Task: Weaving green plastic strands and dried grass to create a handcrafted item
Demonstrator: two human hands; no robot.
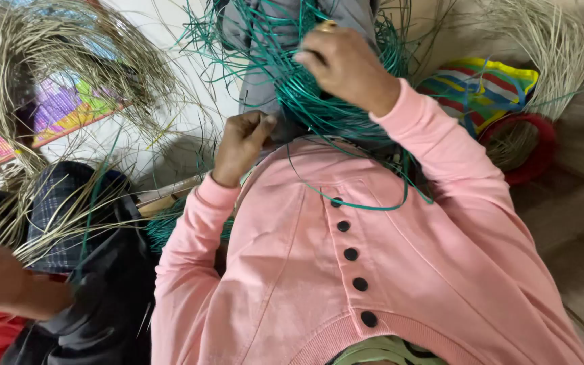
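A thick bundle of green strands [305, 88] is seen at the top middle of the head view, lying over grey cloth [258, 74] and spreading out in loose loops above a pink buttoned top [346, 270]. The right hand [346, 64] is placed on the upper right part of the bundle, its fingers curled in among the strands so that a bunch of them is grasped. The left hand [241, 145] is held just below and to the left of the bundle, with the fingers clenched and the thumb pressed against the fingertips; a thin strand may be pinched there, but that cannot be told for certain. One green strand is looped down from the bundle across the chest of the pink top. To the left of the bundle, pale dry straw [55, 61] is fanned out over a bright patterned mat [69, 108]. Far to the right of the bundle, a striped bag [474, 88] is seen beside a red-rimmed basket [522, 145] holding more straw. Another person's hand [8, 284] is visible well below and left of the bundle, near dark checked cloth [69, 203]
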